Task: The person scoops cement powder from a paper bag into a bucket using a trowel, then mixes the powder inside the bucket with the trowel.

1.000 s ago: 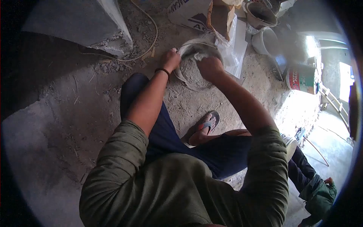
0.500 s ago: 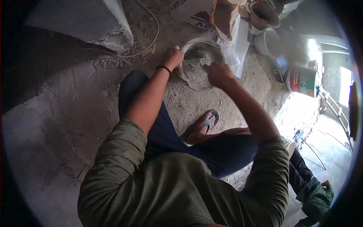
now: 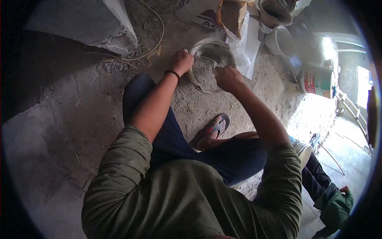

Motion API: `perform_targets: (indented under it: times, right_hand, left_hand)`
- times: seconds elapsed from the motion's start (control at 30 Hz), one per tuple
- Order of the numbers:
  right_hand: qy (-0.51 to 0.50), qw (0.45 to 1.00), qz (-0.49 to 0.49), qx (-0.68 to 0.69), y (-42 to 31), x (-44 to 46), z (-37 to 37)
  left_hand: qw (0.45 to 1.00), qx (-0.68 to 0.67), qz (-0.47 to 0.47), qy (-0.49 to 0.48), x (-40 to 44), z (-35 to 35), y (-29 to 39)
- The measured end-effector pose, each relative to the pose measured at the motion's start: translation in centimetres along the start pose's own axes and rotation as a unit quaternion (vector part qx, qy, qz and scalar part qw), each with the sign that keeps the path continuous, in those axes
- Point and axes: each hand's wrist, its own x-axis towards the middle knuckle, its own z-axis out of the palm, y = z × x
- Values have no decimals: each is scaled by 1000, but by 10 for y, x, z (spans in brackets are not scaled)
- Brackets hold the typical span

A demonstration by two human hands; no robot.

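A round bucket point(image 3: 191, 75), smeared with grey, stands on the dirt floor in front of me. Inside it lies a grey powdery mix point(image 3: 205, 75), like cement or mortar. My left hand point(image 3: 183, 61) is closed on the bucket's left rim. Over the right side of the bucket, my right hand point(image 3: 229, 78) is a fist around the handle of what looks like a trowel. Most of this tool is hidden by the hand and the mix.
A torn paper bag point(image 3: 230, 18) and plastic sheeting point(image 3: 240, 49) lie beyond the bucket. Dirty buckets point(image 3: 274, 16) and a paint pail point(image 3: 317, 82) stand to the right. A hose point(image 3: 162, 30) curves by a concrete block point(image 3: 91, 26). Another person point(image 3: 334, 207) is at lower right.
My right hand has shifted slightly within the bucket, and the mix's surface looks different. The left hand keeps its hold on the rim. The view has moved a little.
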Motion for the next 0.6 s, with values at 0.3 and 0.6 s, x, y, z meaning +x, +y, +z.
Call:
perform_targets:
  times: [0.3,0.6]
  right_hand:
    - [-21,994,32,-98,53,32,-15]
    - [-12,999,17,-25,7,8,-68]
  left_hand:
    - [1000,12,7,2,0,6,-8]
    - [999,6,26,-18,-2,-2,3]
